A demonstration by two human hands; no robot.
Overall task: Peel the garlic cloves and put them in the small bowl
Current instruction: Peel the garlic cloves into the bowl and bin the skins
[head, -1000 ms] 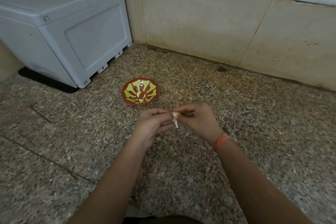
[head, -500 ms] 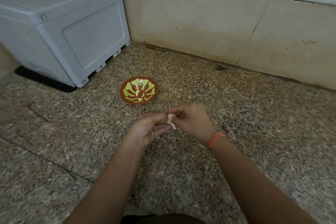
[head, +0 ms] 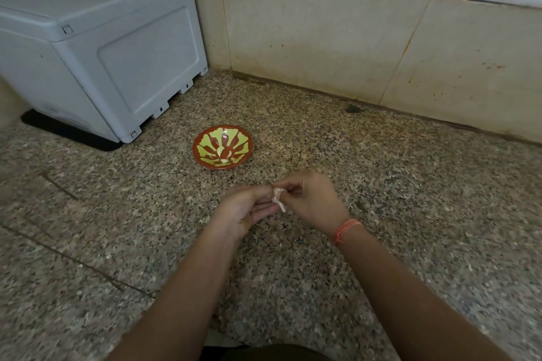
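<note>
**Papery clove, pinched**

The left hand (head: 246,208) and right hand (head: 311,199) pinch a pale garlic clove (head: 278,198), thin skin curling, above the speckled granite counter (head: 381,170). Beyond sits the glossy round small bowl (head: 241,141), red-brown and lime, holding peeled cloves (head: 221,152). A grey plastic box (head: 117,53) stands by beige wall tiles (head: 308,23).

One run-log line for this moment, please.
step: peeling | left hand: holds garlic clove | right hand: pinches same clove | small bowl: two pale cloves inside, beyond hands | surface: speckled counter

Both forearms extended, left hand (head: 245,209) and right hand (head: 312,199) meeting, fingertips pinching a garlic clove (head: 278,199)
</note>
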